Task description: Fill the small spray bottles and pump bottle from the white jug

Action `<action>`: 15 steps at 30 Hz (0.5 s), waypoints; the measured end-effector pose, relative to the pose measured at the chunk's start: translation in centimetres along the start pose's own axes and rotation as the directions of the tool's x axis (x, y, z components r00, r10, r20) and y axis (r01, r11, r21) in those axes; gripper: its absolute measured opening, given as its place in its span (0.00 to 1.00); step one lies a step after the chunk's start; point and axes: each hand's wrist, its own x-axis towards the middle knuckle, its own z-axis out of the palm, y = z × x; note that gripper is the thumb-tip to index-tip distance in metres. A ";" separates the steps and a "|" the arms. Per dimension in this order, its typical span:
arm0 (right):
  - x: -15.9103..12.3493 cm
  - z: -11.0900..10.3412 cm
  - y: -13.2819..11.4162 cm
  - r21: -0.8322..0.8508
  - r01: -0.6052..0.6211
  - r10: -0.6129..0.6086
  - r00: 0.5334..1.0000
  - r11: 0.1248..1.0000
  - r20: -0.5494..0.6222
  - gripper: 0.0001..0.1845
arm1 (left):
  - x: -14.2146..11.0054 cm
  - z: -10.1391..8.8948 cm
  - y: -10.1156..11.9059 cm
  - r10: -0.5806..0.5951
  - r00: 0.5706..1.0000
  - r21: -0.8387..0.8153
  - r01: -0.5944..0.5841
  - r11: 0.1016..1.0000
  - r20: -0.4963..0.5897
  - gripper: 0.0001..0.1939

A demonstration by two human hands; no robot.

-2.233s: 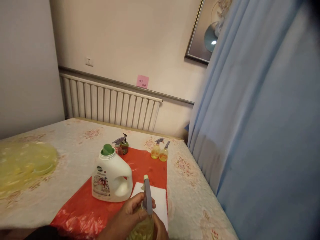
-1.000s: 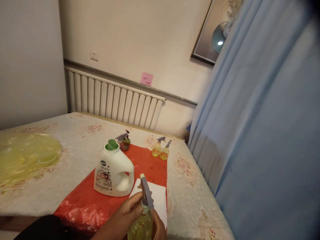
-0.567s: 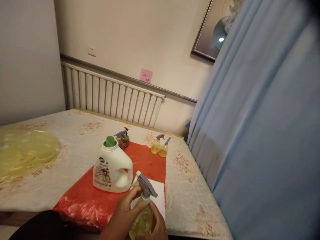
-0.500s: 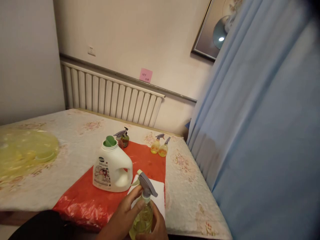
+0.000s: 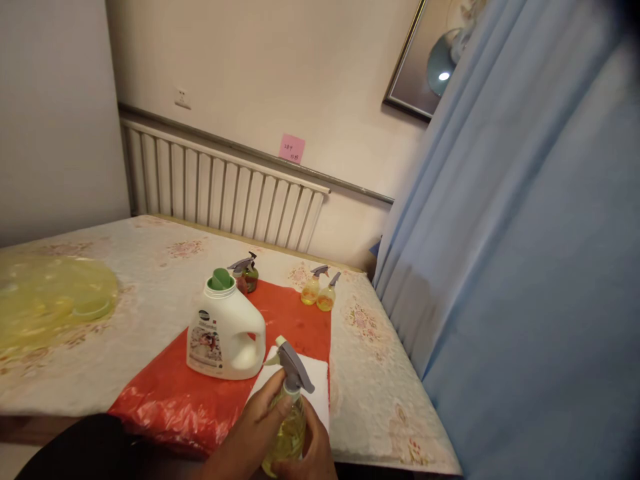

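A clear spray bottle (image 5: 290, 433) with yellowish liquid and a grey trigger head stands tilted slightly between my hands. My left hand (image 5: 260, 420) wraps its neck from the left, fingers just under the trigger. Round the lower body on the right curls my right hand (image 5: 317, 447), its fingertips partly hidden. Just beyond is a white sheet (image 5: 316, 380) on a red plastic sheet (image 5: 295, 327). To the left of the bottle stands a large white jug (image 5: 225, 340) with a handle and a green piece in its open mouth.
Two spray bottles with yellow liquid (image 5: 319, 293) stand at the back right; darker spray bottles (image 5: 247, 277) are behind the jug. Crumpled yellow plastic (image 5: 50, 300) lies left on the floral-covered surface (image 5: 145, 267). A blue curtain (image 5: 500, 267) hangs to the right.
The view has shifted very slightly. Both hands keep their hold on the spray bottle, which stays in nearly the same place.
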 end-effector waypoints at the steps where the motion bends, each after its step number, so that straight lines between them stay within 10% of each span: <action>1: 0.0 0.0 -0.1 -0.003 0.008 -0.008 1.000 1.000 0.015 0.39 | 0.0 -0.1 0.0 -0.007 1.000 0.001 0.006 1.000 0.030 0.20; 15: -0.2 0.8 0.0 -0.124 0.023 -0.026 1.000 0.992 -0.016 0.39 | 0.1 0.3 2.0 0.000 0.962 -0.119 -0.034 0.992 -0.274 0.15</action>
